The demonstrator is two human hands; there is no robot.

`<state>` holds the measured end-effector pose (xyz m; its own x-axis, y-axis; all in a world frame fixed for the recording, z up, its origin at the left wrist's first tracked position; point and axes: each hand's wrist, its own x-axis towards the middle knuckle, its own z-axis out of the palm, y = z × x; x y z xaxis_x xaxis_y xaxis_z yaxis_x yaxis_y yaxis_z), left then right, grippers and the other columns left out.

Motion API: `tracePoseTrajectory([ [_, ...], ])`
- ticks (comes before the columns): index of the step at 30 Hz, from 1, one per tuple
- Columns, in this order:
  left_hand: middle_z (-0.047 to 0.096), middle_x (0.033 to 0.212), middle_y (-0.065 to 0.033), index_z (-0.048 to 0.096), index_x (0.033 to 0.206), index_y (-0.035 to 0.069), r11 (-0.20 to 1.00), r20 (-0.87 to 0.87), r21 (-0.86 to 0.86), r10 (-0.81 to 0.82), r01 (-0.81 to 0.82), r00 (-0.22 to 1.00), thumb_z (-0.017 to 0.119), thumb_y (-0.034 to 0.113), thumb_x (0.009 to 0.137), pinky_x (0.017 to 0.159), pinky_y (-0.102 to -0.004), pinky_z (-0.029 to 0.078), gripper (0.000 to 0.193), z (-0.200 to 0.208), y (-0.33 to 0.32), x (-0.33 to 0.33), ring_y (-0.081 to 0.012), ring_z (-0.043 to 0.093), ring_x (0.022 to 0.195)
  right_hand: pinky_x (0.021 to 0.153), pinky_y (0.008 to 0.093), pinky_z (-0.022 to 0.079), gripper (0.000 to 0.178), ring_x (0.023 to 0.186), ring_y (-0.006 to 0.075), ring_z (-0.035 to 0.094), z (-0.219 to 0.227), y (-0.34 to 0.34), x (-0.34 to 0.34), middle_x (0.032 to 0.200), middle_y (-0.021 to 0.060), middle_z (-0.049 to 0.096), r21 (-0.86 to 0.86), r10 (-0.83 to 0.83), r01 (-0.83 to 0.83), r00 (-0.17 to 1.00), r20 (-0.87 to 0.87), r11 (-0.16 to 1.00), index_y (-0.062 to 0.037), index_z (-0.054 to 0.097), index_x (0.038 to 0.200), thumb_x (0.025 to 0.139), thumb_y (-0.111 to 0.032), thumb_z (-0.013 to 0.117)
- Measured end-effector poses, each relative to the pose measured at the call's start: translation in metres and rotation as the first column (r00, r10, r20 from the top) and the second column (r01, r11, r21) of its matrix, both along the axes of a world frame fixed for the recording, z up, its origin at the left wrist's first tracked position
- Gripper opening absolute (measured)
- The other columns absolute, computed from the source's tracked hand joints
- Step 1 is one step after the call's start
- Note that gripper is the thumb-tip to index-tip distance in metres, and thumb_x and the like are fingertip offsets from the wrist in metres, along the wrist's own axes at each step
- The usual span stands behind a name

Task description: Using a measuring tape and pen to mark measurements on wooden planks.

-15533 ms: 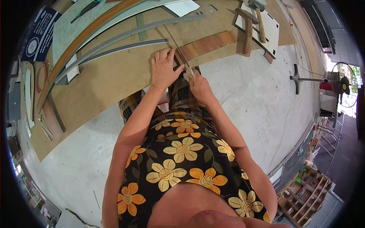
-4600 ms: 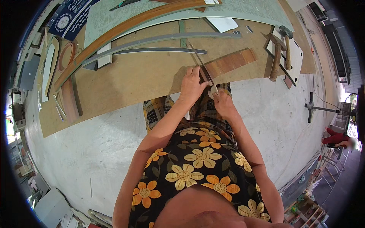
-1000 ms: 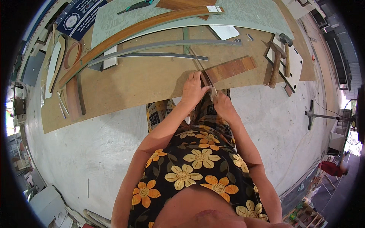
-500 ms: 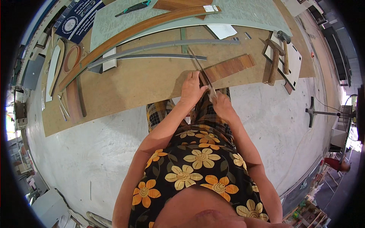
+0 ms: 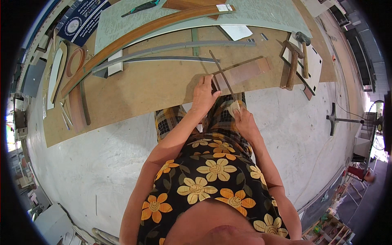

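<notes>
My right hand (image 5: 245,124) is closed round the pale handle of a long, narrow, dark file (image 5: 223,77). The file slants up and left across the near-left end of a short brown wood-grain board (image 5: 245,73). That board lies at an angle by the table's front edge, and light glares off its face. On its left end my left hand (image 5: 205,94) is closed, with fingertips over the far side and thumb toward the file. The hand hides part of this end.
Beyond my hands lie a long curved wood-faced strip (image 5: 143,34) and a grey strip (image 5: 171,47) on the brown tabletop (image 5: 151,83). Two hammers (image 5: 293,67) rest on a pale panel at the right. A teal-handled tool (image 5: 141,8) lies on a patterned sheet (image 5: 261,14).
My right hand has drawn the file back toward me and slightly right. My left hand stays at the board's end. The board's face now catches more glare.
</notes>
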<state>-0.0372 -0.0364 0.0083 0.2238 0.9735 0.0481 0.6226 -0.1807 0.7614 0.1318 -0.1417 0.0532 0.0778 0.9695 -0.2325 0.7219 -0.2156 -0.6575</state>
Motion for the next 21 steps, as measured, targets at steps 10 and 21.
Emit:
tracePoseTrajectory([
  [10, 0.056, 0.110, -0.0201, 0.048, 0.128, 0.002, 0.999, -0.011, 0.042, -0.009, 0.009, 1.000, 0.081, 0.011, 0.076, 0.086, -0.0447, 0.050, 0.062, 0.001, -0.003, 0.000, -0.0381, 0.060, 0.100, 0.073, 0.0604, 0.047, 0.029, 0.087, 0.0553, 0.059, -0.011, 0.001, -0.002, 0.087, 0.0355, 0.062, 0.001, 0.021, -0.021, 1.000, 0.015, 1.000, 0.0051, 0.053, 0.103, 0.101, -0.023, 0.045],
  [21, 0.056, 0.114, -0.0206, 0.047, 0.126, 0.005, 0.998, -0.008, 0.064, -0.002, 0.003, 1.000, 0.082, 0.015, 0.075, 0.088, -0.0477, 0.046, 0.063, -0.004, -0.002, 0.000, -0.0399, 0.058, 0.104, 0.070, 0.0608, 0.045, 0.024, 0.083, 0.0551, 0.059, -0.006, -0.009, -0.003, 0.081, 0.0345, 0.062, 0.033, 0.029, -0.030, 0.999, 0.023, 0.999, 0.0035, 0.051, 0.099, 0.100, -0.020, 0.047],
])
